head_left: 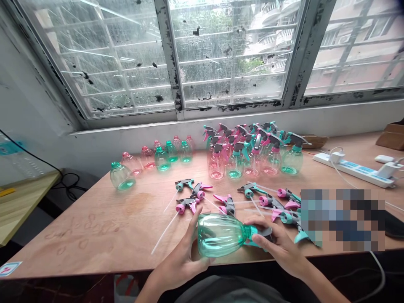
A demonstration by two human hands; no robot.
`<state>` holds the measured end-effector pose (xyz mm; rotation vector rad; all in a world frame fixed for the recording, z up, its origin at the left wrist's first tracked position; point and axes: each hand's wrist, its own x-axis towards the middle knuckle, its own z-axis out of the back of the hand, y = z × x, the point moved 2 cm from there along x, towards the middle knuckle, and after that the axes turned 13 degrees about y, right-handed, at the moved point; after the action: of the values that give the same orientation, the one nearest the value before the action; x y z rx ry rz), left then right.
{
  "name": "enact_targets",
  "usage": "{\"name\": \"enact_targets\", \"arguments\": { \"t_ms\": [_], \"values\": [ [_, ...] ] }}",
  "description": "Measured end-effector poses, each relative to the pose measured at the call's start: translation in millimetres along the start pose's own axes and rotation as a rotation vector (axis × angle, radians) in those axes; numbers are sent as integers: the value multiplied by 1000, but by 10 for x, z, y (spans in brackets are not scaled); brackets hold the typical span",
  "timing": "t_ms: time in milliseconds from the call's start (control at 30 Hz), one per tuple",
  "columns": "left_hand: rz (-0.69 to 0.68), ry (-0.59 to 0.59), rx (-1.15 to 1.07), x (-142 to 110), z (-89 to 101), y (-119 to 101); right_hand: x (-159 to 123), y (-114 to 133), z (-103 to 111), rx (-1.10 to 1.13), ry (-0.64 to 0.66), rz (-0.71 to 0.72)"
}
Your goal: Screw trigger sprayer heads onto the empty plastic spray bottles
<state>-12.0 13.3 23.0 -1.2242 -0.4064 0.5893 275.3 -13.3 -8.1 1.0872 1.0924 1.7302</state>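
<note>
A clear green spray bottle [221, 235] lies sideways in the air above the table's front edge, its neck toward the right. My left hand [186, 252] is wrapped round its base end. At the neck, my right hand [279, 242] grips the teal and grey trigger sprayer [252, 232], which sits on the mouth of the bottle; whether it is fully screwed down I cannot tell. Just beyond my hands lie loose trigger sprayers with tubes, such as a pink and grey one [186, 205] and a teal one [249, 190].
Open-necked green and pink bottles [162, 159] stand at the back left. Several bottles with sprayers fitted [235, 162] stand close together at the back middle. A white power strip [353, 168] lies on the right, near a cardboard box [390, 135]. Windows rise behind the wooden table [94, 235].
</note>
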Motion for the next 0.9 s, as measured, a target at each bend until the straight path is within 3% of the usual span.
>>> {"name": "enact_targets", "arguments": {
  "t_ms": [267, 467, 667, 900],
  "values": [
    [41, -29, 97, 1, 4, -108, 33, 46, -26, 94, 102, -113],
    [19, 36, -60, -12, -20, -111, 14, 42, -69, 310, 82, -181],
    [17, -26, -160, 28, -23, -116, 62, 79, -55, 287, 77, -155],
    [-30, -1, -17, 5, -1, -50, 50, 36, -36, 277, 91, -174]
  ]
}}
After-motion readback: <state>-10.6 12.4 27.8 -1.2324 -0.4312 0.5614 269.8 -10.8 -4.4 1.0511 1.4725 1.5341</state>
